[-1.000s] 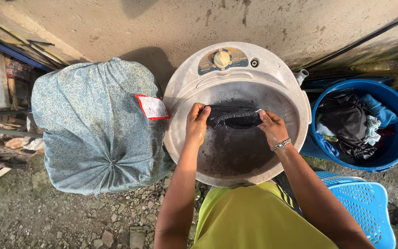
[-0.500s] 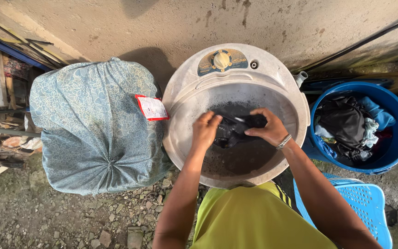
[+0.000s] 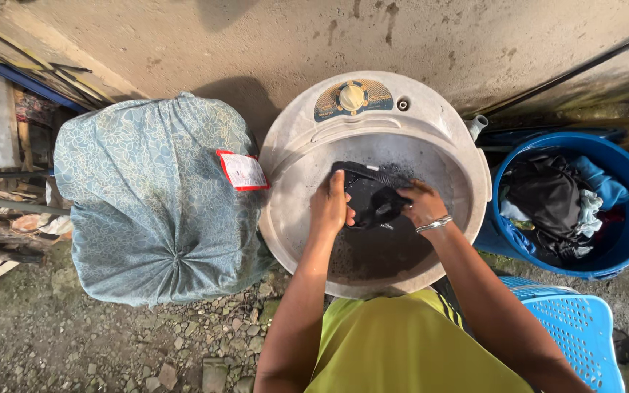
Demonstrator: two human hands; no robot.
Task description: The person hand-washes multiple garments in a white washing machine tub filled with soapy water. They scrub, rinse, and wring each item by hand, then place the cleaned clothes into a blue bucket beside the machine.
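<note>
A round, pale washing tub [image 3: 293,182] with a dial on its top rim stands in front of me, dark water inside. Over the water my left hand [image 3: 331,206] and my right hand [image 3: 421,204] both grip a wet black garment [image 3: 373,195], bunched between them. A silver bracelet circles my right wrist. The lower part of the garment hangs toward the water.
A bundle wrapped in blue floral cloth [image 3: 151,196] with a red-edged tag stands left of the tub. At right, a blue basin [image 3: 620,240] holds dark clothes. A blue plastic basket [image 3: 576,335] is at lower right. Concrete wall behind, gravel underfoot.
The garment was stretched out between my hands; my hands have since come closer together and bunched it up over the water.
</note>
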